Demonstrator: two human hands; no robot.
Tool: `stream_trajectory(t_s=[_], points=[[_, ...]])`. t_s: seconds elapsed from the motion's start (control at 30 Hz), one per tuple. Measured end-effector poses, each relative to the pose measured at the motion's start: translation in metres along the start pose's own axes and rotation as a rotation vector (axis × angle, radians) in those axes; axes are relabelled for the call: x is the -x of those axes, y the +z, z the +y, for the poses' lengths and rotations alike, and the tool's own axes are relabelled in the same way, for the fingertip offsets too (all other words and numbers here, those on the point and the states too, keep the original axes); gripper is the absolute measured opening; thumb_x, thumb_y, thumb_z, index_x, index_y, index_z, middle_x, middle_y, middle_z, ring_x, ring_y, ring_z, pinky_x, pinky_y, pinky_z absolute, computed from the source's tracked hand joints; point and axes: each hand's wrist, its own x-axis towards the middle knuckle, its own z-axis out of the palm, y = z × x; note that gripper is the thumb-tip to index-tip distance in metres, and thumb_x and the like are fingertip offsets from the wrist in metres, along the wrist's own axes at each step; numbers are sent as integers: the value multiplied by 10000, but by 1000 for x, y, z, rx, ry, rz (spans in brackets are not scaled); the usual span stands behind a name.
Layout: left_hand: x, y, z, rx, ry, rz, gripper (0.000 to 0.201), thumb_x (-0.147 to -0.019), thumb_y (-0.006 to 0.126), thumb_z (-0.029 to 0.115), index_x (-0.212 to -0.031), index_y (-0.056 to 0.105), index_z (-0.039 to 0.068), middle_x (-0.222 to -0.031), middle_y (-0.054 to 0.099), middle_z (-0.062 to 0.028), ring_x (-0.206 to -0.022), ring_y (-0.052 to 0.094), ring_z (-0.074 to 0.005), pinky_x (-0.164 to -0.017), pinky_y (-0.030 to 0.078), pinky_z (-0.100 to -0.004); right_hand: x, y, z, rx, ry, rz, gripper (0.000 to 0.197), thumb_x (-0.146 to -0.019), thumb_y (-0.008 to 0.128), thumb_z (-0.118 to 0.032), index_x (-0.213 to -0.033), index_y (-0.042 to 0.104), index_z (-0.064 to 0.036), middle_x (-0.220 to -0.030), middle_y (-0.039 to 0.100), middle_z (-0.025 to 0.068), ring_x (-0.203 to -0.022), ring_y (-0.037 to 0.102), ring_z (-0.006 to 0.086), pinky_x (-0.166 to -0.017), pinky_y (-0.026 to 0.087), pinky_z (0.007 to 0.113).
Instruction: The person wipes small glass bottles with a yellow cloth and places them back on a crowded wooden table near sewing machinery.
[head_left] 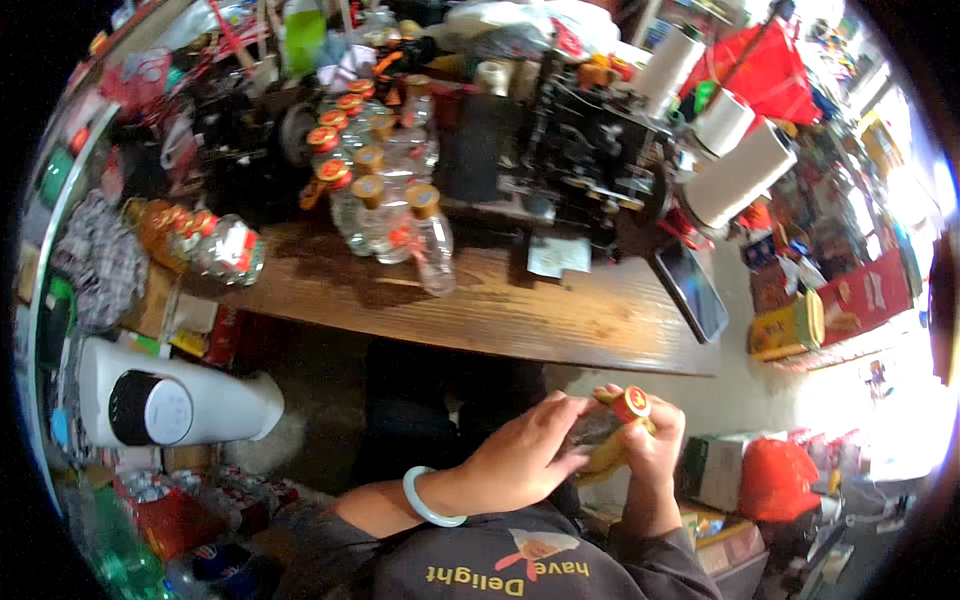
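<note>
In front of my chest I hold a small clear bottle (pixel 592 430) with a red and gold cap (pixel 631 402), tilted with the cap toward the right. My right hand (pixel 656 440) is closed round the neck end, thumb just below the cap. A yellowish cloth (pixel 605 462) lies against the bottle's lower side, partly within the right hand. My left hand (pixel 525 448), with a pale bracelet (pixel 425 497) on its wrist, curls its fingers and thumb round the other end. Those fingers are slightly blurred and cover much of the bottle.
On the wooden table (pixel 470 310) stand several clear bottles (pixel 432 250) with gold or red caps. Behind them is a black sewing machine (pixel 600 140) beside white thread cones (pixel 740 175). A phone (pixel 692 295) lies at the table's right end. A white appliance (pixel 180 395) stands at left.
</note>
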Motion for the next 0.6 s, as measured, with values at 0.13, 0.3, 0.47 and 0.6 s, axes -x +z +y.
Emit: stream_trajectory(t_s=[0.13, 0.3, 0.47, 0.6], points=[[11, 4, -16, 472, -97, 19, 570, -862, 664, 75, -1325, 337, 23, -1227, 496, -116, -1206, 476, -220, -1034, 369, -350, 10, 10, 7, -201, 52, 106, 357, -851, 713, -307, -888, 708, 48, -804, 682, 82, -703, 598, 129, -637, 460, 270], [22, -10, -27, 1127, -190, -2, 600, -900, 619, 63, -1376, 255, 62, -1251, 435, -55, -1243, 394, -143, -1047, 332, -298, 6, 26, 3, -127, 98, 18, 342, -832, 739, -301, -853, 707, 38, -805, 689, 101, -732, 627, 156, -671, 485, 281], [47, -36, -44, 1605, -142, 10, 859, -717, 813, 428, -1357, 357, 82, -1119, 470, -50, -963, 581, -195, -827, 539, -331, -8, 35, 0, -101, 29, -59, 349, -842, 716, -310, -812, 694, 37, -802, 677, 114, -725, 621, 166, -657, 480, 294], [63, -80, -47, 1571, 90, 240, 772, -765, 783, 400, -1355, 374, 119, -1099, 457, -31, -1004, 518, -185, -850, 529, -382, -25, 36, 10, -164, 148, 116, 364, -878, 683, -326, -812, 674, 32, -723, 627, 23, -638, 549, 87, -583, 433, 239]])
